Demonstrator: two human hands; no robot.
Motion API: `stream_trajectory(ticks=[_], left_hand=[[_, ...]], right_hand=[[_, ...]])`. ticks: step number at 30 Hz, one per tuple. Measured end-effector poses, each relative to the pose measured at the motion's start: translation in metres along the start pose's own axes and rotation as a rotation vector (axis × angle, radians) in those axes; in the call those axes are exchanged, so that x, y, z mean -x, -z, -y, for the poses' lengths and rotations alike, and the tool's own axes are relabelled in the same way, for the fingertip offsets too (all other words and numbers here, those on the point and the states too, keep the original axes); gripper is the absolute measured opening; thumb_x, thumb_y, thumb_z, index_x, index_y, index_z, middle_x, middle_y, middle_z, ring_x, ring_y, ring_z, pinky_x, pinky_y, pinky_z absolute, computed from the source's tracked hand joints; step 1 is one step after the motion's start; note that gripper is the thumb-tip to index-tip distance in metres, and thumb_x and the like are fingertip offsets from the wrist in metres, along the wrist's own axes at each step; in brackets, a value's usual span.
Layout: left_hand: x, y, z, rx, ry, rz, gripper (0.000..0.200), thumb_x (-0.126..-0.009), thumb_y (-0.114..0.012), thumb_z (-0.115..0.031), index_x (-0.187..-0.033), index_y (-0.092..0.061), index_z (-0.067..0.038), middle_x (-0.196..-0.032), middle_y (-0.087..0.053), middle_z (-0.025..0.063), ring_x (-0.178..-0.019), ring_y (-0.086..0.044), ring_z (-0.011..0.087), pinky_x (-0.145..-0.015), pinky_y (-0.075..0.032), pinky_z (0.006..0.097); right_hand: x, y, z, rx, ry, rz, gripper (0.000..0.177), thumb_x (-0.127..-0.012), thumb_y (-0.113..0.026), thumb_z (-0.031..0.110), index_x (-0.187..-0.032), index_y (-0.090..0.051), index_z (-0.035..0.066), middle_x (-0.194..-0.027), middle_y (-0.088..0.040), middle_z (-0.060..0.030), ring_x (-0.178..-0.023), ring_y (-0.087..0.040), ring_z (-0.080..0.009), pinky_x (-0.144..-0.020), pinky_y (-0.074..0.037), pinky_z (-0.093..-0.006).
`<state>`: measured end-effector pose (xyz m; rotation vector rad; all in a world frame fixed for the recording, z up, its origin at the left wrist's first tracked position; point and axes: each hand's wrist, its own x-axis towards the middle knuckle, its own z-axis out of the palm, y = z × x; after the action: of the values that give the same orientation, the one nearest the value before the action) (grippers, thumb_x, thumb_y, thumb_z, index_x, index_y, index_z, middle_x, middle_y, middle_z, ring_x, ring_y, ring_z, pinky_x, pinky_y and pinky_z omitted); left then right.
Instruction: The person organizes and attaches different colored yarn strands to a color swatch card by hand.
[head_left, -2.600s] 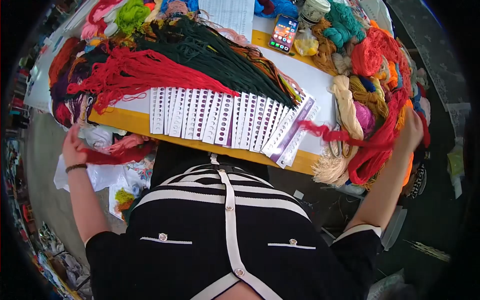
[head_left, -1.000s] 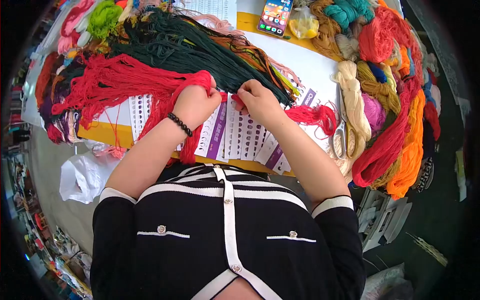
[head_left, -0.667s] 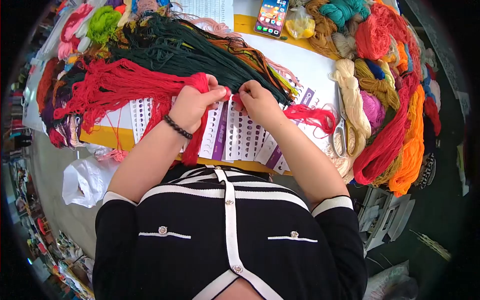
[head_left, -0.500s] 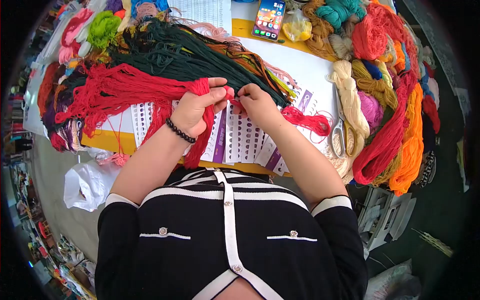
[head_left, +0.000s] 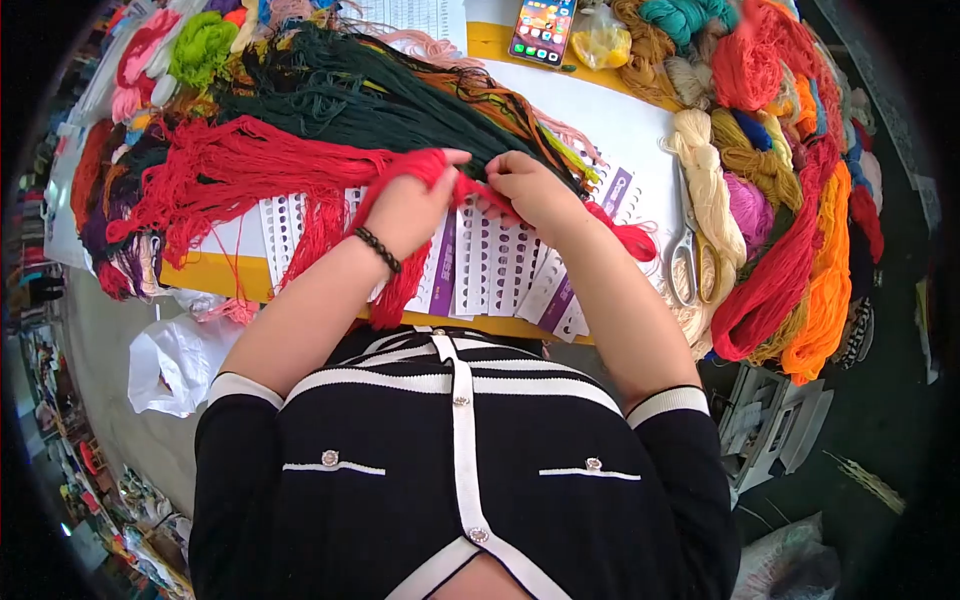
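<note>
Red thread (head_left: 260,165) runs from the left of the table into my left hand (head_left: 408,212), and strands wrap over the back of that hand. My right hand (head_left: 535,196) pinches part of the same red thread just to the right, its fingertips close to the left ones. A loose red end trails past my right wrist. Dark green thread (head_left: 370,110) lies behind both hands. Beneath them are white and purple cards (head_left: 492,265) with rows of holes.
Scissors (head_left: 683,265) rest beside a cream skein (head_left: 708,190) on the right, near red and orange skeins (head_left: 822,270). A phone (head_left: 541,32) and a small bag of yellow material (head_left: 600,45) lie at the back. A white plastic bag (head_left: 175,365) hangs at the lower left.
My left hand has turned, its back now showing, with red thread drawn across it. My right hand has shifted slightly right, and the red loop beside its wrist looks smaller.
</note>
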<state>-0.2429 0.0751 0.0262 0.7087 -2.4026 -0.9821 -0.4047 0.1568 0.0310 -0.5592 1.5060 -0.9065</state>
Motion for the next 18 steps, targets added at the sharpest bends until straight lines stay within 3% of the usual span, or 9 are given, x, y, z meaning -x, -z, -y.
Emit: stream_trajectory(ticks=[2, 4, 6, 13, 16, 18], left_hand=[[0.000, 0.020, -0.006, 0.482, 0.597, -0.006, 0.025, -0.094, -0.047, -0.019, -0.111, -0.061, -0.007, -0.079, -0.060, -0.0006, -0.069, -0.055, 0.0069, -0.064, -0.044, 0.0211], [0.002, 0.040, 0.007, 0.837, 0.767, -0.062, 0.025, -0.094, -0.047, -0.023, -0.109, -0.061, -0.007, -0.068, -0.053, -0.0039, -0.064, -0.053, 0.0063, -0.057, -0.040, 0.0192], [0.005, 0.062, 0.011, 0.989, 0.852, -0.064, 0.027, -0.094, -0.050, -0.025, -0.110, -0.060, -0.006, -0.067, -0.051, -0.0050, -0.063, -0.051, 0.0059, -0.055, -0.039, 0.0188], [0.019, 0.175, 0.041, 1.216, 0.736, -0.275, 0.036, -0.091, -0.052, -0.017, -0.125, -0.048, -0.004, -0.070, -0.049, -0.0038, -0.062, -0.047, 0.0047, -0.053, -0.040, 0.0154], [0.033, 0.252, 0.068, 1.265, 0.473, -0.411, 0.041, -0.093, -0.048, -0.011, -0.132, -0.040, -0.004, -0.076, -0.048, -0.0022, -0.068, -0.049, 0.0043, -0.056, -0.043, 0.0141], [0.036, 0.275, 0.073, 1.348, 0.353, -0.477, 0.040, -0.093, -0.047, -0.010, -0.132, -0.040, -0.004, -0.085, -0.053, 0.0023, -0.076, -0.054, 0.0082, -0.062, -0.049, 0.0195]], right_hand=[[0.000, -0.004, 0.004, 0.097, -0.011, -0.038, 0.013, -0.091, -0.045, 0.013, -0.102, -0.048, 0.006, -0.080, -0.064, -0.0055, -0.063, -0.060, -0.0109, -0.048, -0.040, -0.0218], [0.000, -0.004, 0.006, 0.185, -0.017, -0.052, 0.015, -0.090, -0.043, 0.011, -0.104, -0.047, 0.006, -0.082, -0.066, -0.0066, -0.065, -0.062, -0.0116, -0.046, -0.038, -0.0228], [0.000, -0.004, 0.006, 0.232, -0.005, -0.049, 0.018, -0.089, -0.043, 0.010, -0.106, -0.046, 0.006, -0.084, -0.067, -0.0073, -0.066, -0.064, -0.0123, -0.046, -0.038, -0.0235], [0.001, -0.006, 0.001, 0.256, 0.037, -0.075, 0.020, -0.089, -0.041, 0.008, -0.108, -0.045, 0.005, -0.084, -0.067, -0.0079, -0.069, -0.064, -0.0126, -0.048, -0.040, -0.0233], [0.001, -0.006, 0.002, 0.257, 0.056, -0.080, 0.021, -0.088, -0.039, 0.007, -0.108, -0.044, 0.004, -0.084, -0.067, -0.0080, -0.069, -0.064, -0.0132, -0.050, -0.042, -0.0237], [0.002, -0.008, 0.002, 0.268, 0.049, -0.086, 0.022, -0.088, -0.039, 0.006, -0.109, -0.044, 0.003, -0.084, -0.067, -0.0082, -0.068, -0.064, -0.0137, -0.051, -0.043, -0.0243]])
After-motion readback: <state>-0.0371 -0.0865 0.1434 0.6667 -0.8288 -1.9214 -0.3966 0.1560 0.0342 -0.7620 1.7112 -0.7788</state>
